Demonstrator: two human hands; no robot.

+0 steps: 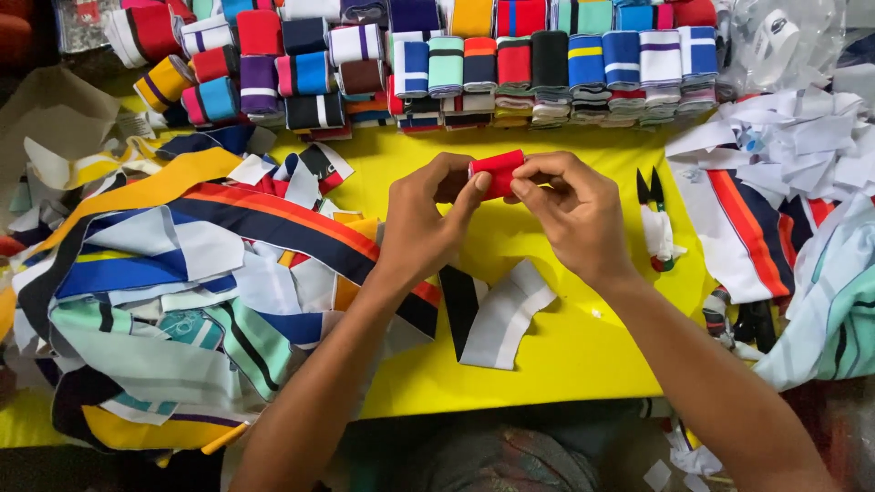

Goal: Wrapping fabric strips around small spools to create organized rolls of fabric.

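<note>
Red band: we hold a small folded piece of red ribbed fabric (498, 172) above the yellow table (565, 346), pinched between both our hands at the middle of the view.
Long axis: the red piece runs roughly left to right, tilted a little up toward the right, so each end points into one hand.
Left hand: our left hand (427, 219) closes on the near left end, thumb on top and fingertips curled under; its wrist comes up from below left.
Right hand: our right hand (570, 211) closes on the right end, fingers wrapped over the top edge and thumb behind; its forearm runs down to the lower right.
Which is nearer: both touch the piece; the right hand covers more of it, the left only its end.
Below the grip: a black, grey and white striped strip (497, 314) lies flat on the table, apart from the hands.
Right of the grip: small black snips (653, 205) lie near the right hand, not touching it.
Beyond the grip: rows of folded striped bands (547, 73) are stacked along the far edge.
Left of the grip: a loose heap of striped fabric pieces (182, 292) lies under the left forearm.
</note>
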